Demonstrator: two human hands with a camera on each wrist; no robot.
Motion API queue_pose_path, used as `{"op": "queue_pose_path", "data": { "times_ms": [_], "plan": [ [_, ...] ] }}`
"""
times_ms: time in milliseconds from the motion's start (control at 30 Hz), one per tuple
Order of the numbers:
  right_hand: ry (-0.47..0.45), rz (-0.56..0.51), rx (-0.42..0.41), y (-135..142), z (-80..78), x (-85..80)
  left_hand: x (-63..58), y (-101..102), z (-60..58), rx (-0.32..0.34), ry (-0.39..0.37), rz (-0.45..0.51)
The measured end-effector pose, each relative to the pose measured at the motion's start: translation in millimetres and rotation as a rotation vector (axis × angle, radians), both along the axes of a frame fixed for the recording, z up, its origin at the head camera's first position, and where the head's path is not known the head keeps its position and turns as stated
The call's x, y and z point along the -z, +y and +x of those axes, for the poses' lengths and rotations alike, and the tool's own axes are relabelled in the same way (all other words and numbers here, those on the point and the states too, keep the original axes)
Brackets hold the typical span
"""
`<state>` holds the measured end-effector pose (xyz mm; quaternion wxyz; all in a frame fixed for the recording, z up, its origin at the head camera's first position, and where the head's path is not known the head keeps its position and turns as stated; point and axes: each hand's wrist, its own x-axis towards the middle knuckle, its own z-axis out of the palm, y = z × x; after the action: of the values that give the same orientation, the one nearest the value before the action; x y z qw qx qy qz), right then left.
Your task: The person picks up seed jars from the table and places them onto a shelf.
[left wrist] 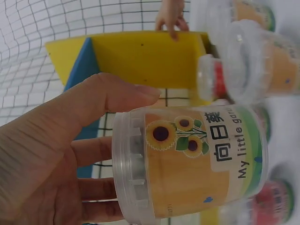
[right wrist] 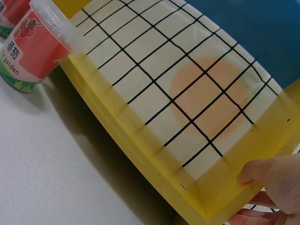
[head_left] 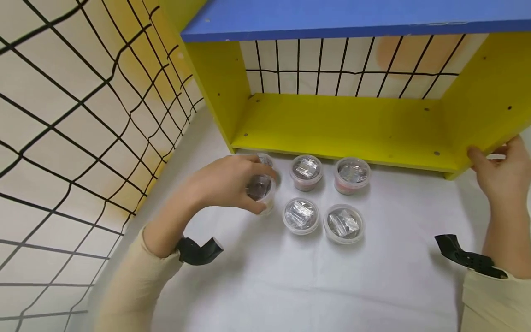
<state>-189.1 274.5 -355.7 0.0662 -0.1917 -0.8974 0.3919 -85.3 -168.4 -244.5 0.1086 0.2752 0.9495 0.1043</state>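
Left hand [head_left: 229, 179] grips sunflower cup [left wrist: 199, 164], 9 o'clock of five cups [head_left: 306, 169]; right hand [head_left: 504, 168] holds shelf [head_left: 332, 124], 4 o'clock — none shelved yet.

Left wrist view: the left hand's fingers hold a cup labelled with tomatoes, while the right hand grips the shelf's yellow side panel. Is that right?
Not quite: the left wrist view shows sunflowers, not tomatoes, on the cup. The left hand does hold it, and the right hand grips the yellow side panel.
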Motion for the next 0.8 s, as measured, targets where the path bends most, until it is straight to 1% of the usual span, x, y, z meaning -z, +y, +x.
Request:
{"op": "queue_pose_path", "data": {
  "times_ms": [133,233,300,333,400,467,500,567,633,700,767,800],
  "plan": [
    [0.010,0.005,0.007,-0.8,-2.0,1.1,-12.7,1.8,-5.0,0.011,0.013,-0.009],
    [-0.007,0.022,0.013,-4.0,-2.6,2.3,-21.0,2.3,-7.9,0.023,0.010,-0.034],
    [-0.020,0.035,0.015,-5.3,-1.9,3.2,-30.4,2.2,-10.9,0.040,0.011,-0.043],
    [-0.024,0.040,0.015,-5.7,-1.6,3.6,-37.0,2.0,-12.6,0.049,0.016,-0.047],
    [-0.027,0.052,0.013,-6.4,-1.4,4.3,-54.2,1.1,-16.0,0.065,0.025,-0.035],
    [-0.022,0.061,0.010,-5.8,-1.3,4.6,-75.2,0.2,-19.9,0.074,0.041,-0.025],
    [-0.020,0.067,0.008,-5.3,-1.4,4.8,-86.5,-0.4,-22.5,0.085,0.063,-0.028],
    [-0.012,0.071,0.006,-3.8,-1.5,5.1,-109.2,-1.5,-28.7,0.084,0.114,-0.052],
    [-0.004,0.071,0.001,-2.1,-1.5,6.2,-130.8,-2.1,-37.4,0.049,0.172,-0.104],
    [0.004,0.068,-0.004,-1.8,-1.3,8.4,-149.8,-3.1,-50.2,-0.005,0.227,-0.162],
    [0.009,0.061,-0.011,-2.0,-1.1,10.8,-164.0,-5.1,-67.4,-0.070,0.231,-0.175],
    [0.010,0.062,-0.012,-2.9,-1.0,12.2,-169.5,-6.2,-78.6,-0.107,0.212,-0.179]
  ]
}}
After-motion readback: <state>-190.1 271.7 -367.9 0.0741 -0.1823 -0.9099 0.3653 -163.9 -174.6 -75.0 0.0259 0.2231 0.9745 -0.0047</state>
